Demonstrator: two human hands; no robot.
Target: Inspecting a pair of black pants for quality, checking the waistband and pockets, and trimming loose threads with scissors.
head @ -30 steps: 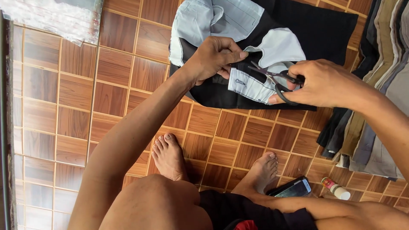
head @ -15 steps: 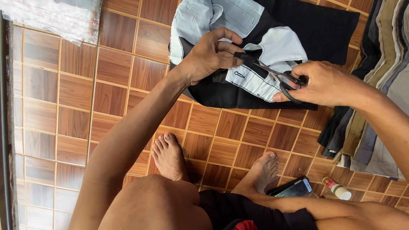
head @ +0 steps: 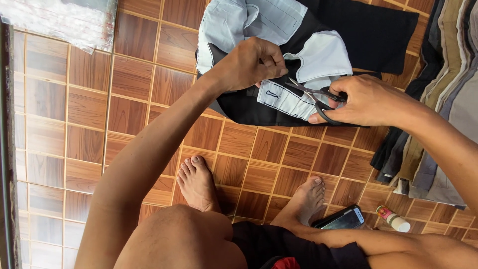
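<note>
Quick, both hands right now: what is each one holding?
Left hand: closed, pinching the black trousers with pale grey lining at the waistband.
Right hand: closed on the black-handled metal scissors, blades pointing at the waistband.

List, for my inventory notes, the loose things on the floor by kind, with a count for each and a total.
Scissors, in the right hand: 1
Black trousers with pale lining, pinched by the left hand: 1
Stack of folded garments: 1
Phone: 1
Small bottle: 1
Plastic sheet: 1
Total: 6
</note>
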